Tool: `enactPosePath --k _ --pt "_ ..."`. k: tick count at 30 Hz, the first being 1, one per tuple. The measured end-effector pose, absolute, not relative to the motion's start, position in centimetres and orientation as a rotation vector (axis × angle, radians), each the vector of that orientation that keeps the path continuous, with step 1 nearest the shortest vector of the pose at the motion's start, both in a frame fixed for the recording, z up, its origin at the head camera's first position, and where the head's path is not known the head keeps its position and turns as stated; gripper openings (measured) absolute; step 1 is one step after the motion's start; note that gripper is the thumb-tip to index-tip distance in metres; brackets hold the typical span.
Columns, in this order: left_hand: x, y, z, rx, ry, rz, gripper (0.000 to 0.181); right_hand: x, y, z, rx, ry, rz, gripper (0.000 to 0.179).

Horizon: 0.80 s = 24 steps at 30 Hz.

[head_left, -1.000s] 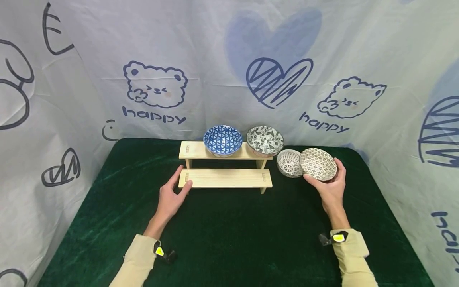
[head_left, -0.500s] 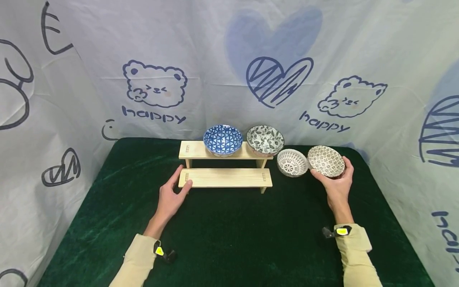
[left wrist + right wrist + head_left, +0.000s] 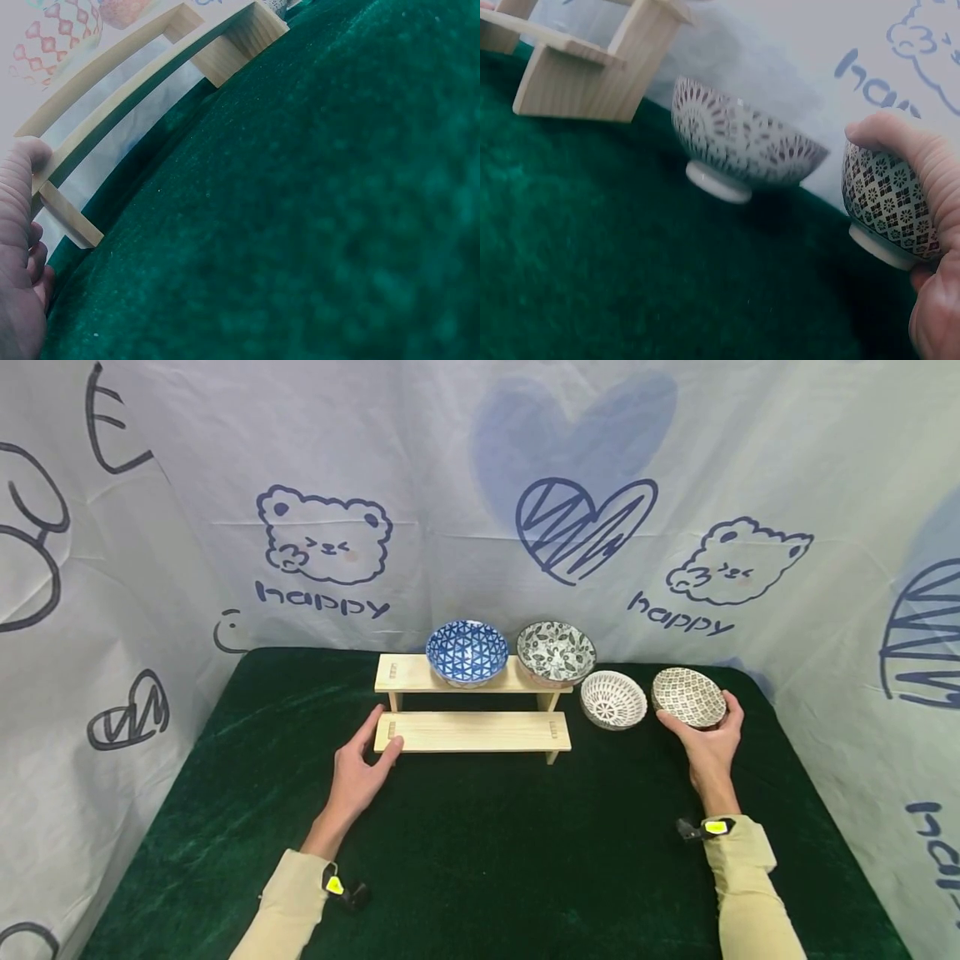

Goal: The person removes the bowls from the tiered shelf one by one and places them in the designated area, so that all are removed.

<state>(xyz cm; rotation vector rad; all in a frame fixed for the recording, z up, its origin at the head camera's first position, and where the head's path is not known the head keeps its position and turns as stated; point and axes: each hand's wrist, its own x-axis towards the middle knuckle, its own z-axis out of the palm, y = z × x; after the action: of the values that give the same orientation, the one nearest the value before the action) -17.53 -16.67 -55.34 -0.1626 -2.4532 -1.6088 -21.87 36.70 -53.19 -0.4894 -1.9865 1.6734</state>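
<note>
My right hand [image 3: 711, 745] holds a small bowl with a brown-black lattice pattern [image 3: 687, 697] at the right, thumb at the rim and fingers round its far side. In the right wrist view the bowl's white foot [image 3: 881, 247] is low, at or close to the cloth. Left of it, a white bowl with dark radial dashes [image 3: 613, 700] stands apart on the cloth. My left hand [image 3: 358, 777] grips the left end of a two-step wooden stand [image 3: 472, 732], thumb over the lower board. On the upper step sit a blue triangle-patterned bowl [image 3: 467, 652] and a grey leaf-patterned bowl [image 3: 556, 652].
Dark green velvet cloth [image 3: 480, 860] covers the table. Pale fabric printed with bears and hearts [image 3: 450, 485] hangs close behind the stand and along both sides. The white bowl stands close to the stand's right end.
My right hand has moved the lattice bowl rightward, from overlapping the white bowl to a gap beside it. The left hand and the stand have stayed put.
</note>
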Motion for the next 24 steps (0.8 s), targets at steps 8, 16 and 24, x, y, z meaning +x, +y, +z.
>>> enactPosePath --k 8,16,24 --pt "-17.6 -16.6 -55.3 -0.168 -2.452 -1.605 0.068 -22.0 37.0 -54.6 -0.52 -2.009 1.634 0.108" --pt "-17.6 -16.7 -55.3 -0.157 -2.449 -1.596 0.068 -22.5 37.0 -54.6 -0.56 -1.998 1.673 0.11" --pt "-17.7 -16.7 -55.4 -0.171 -2.446 -1.583 0.068 -22.2 37.2 -54.3 -0.556 -2.038 1.699 0.112"
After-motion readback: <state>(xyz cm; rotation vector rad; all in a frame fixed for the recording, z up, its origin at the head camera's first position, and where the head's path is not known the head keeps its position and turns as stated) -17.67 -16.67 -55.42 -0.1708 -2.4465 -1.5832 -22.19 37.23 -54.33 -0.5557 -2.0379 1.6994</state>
